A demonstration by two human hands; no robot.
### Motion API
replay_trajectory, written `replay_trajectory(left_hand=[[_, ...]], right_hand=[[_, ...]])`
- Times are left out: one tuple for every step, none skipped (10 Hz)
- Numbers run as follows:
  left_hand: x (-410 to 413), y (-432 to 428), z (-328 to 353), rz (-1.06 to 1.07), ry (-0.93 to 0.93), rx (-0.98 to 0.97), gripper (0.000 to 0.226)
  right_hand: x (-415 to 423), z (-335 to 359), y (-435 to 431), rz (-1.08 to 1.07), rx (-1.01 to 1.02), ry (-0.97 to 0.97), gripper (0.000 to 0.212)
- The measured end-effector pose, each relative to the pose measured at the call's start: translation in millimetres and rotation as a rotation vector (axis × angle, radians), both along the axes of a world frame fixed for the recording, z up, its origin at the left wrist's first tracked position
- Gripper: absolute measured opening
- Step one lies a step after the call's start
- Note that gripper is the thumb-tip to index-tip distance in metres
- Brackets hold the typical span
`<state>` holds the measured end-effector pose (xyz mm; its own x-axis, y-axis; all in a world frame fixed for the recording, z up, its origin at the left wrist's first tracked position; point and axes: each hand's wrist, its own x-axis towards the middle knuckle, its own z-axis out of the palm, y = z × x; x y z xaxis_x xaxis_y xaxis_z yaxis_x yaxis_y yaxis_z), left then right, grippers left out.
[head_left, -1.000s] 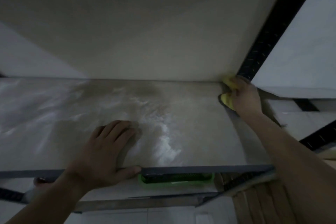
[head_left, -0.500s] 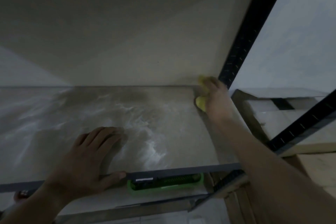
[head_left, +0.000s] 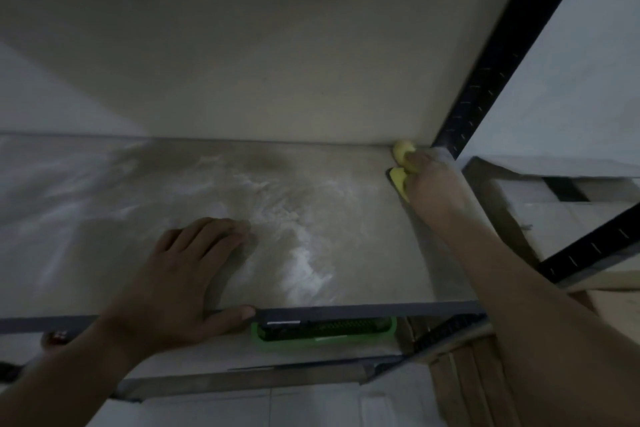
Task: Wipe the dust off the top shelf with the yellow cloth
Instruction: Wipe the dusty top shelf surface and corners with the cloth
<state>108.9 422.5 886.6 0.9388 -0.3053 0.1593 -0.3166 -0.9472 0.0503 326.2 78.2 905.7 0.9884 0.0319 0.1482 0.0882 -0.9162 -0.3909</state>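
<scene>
The top shelf (head_left: 363, 218) is a pale board with smeared streaks of white dust across its middle. At its far right corner my right hand (head_left: 433, 184) presses the yellow cloth (head_left: 400, 163) against the board, beside the black upright. Only two folds of the cloth show past my fingers. My left hand (head_left: 183, 274) lies flat on the shelf near the front edge, fingers spread, thumb hooked over the dark front rail, holding nothing.
A black perforated upright (head_left: 498, 55) rises at the back right corner, and a black crossbar (head_left: 595, 246) runs at the right. A green tray (head_left: 322, 333) sits on the lower shelf under the front rail. Cardboard (head_left: 464, 378) stands lower right. Wall behind.
My right hand with the cloth has stayed in the back right corner with small shifts. The view swung left and back. My left hand has not moved on the shelf.
</scene>
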Motion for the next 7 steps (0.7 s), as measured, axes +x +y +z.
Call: replay_trajectory(left_hand=[[0, 0, -1, -0.002, 0.010, 0.002, 0.095], [0, -1, -1, -0.002, 0.019, 0.000, 0.095], [0, -3, 0, -0.019, 0.005, -0.022, 0.094], [0, -3, 1, -0.019, -0.002, -0.047, 0.095], [-1, -2, 0, -0.011, 0.017, -0.036, 0.095], [-2, -1, -1, -0.014, 0.020, -0.050, 0.097], [-1, 0, 1, -0.016, 0.019, -0.103, 0.099]], right_hand=[[-24, -1, 41, 0.141, 0.050, 0.044, 0.050], [-73, -1, 103, 0.302, 0.155, -0.007, 0.048], [-110, 9, 146, 0.518, 0.293, 0.165, 0.047], [-89, 27, 124, 0.515, 0.350, 0.092, 0.057], [-44, 38, 47, 0.316, 0.056, -0.057, 0.055], [-15, 27, -25, 0.150, -0.126, 0.055, 0.056], [-5, -1, -45, 0.140, -0.199, 0.015, 0.057]])
